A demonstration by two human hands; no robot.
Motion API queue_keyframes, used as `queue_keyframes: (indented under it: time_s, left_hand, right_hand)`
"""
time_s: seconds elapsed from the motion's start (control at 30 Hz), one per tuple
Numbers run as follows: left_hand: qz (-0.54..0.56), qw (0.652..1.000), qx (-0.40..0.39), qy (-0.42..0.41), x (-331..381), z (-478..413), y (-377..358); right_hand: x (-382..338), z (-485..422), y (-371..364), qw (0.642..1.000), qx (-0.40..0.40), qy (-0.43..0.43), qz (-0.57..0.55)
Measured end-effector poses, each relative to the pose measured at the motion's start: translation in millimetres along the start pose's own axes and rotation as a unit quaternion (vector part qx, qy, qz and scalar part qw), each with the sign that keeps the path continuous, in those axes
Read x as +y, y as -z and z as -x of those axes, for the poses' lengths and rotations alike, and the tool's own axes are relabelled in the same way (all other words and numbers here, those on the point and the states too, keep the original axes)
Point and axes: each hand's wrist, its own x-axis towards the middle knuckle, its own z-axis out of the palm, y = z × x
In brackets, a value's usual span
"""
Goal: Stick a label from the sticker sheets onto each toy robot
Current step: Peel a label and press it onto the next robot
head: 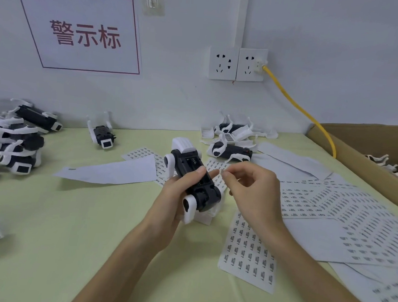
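A pale green table (66,223) is filling the lower view, with a white wall standing behind it. An open cardboard box (374,142) is sitting at the table's right edge. A white sign (83,32) with red characters is hanging on the wall at upper left. Overlapping sticker sheets (346,212), printed with rows of small dark marks, are lying across the right half of the table, and one near sheet (249,251) is lying under the right forearm. A pile of toy robots (13,144), black with white limbs, is lying at the left edge. A single robot (102,135) is lying near the wall, and two more robots (229,151) are lying at back centre. The left hand (177,197) is grasping the held toy robot (194,169) around its black body, above the table's centre, with the thumb lying on the dark upturned face. The right hand (252,191), just beside it, is pinching a small pale label (220,172) between thumb and forefinger. Whether the label is touching the robot cannot be told.
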Motion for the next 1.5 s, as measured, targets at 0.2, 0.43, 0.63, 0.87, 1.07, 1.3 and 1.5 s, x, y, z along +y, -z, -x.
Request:
queue_keyframes:
  time_s: [0.2,0.43,0.63,0.87,1.07,1.3,1.5]
  left_hand:
    - [0.017,0.989,0.144,-0.002,2,-4,3]
    - [0.153,0.962,0.226,0.014,6,-11,8]
    - [0.280,0.939,0.201,-0.001,6,-5,2]
    - [0.310,0.931,0.192,-0.001,3,-3,1]
    - [0.299,0.942,0.155,-0.006,4,0,-1]
    - [0.299,0.947,0.114,-0.032,9,5,-8]
    - [0.302,0.945,0.123,-0.028,9,6,-11]
  right_hand:
    - [-6,-8,10,0.974,-0.038,-0.101,-0.198]
    - [-16,-7,13,0.860,-0.183,-0.240,-0.412]
    - [-24,6,6,0.771,-0.257,-0.269,-0.517]
    - [-24,32,-16,0.712,-0.366,-0.273,-0.534]
    - [-22,36,-21,0.704,-0.377,-0.277,-0.535]
    - [-22,35,-20,0.696,-0.349,-0.296,-0.554]
    - [-21,35,-20,0.681,-0.338,-0.298,-0.578]
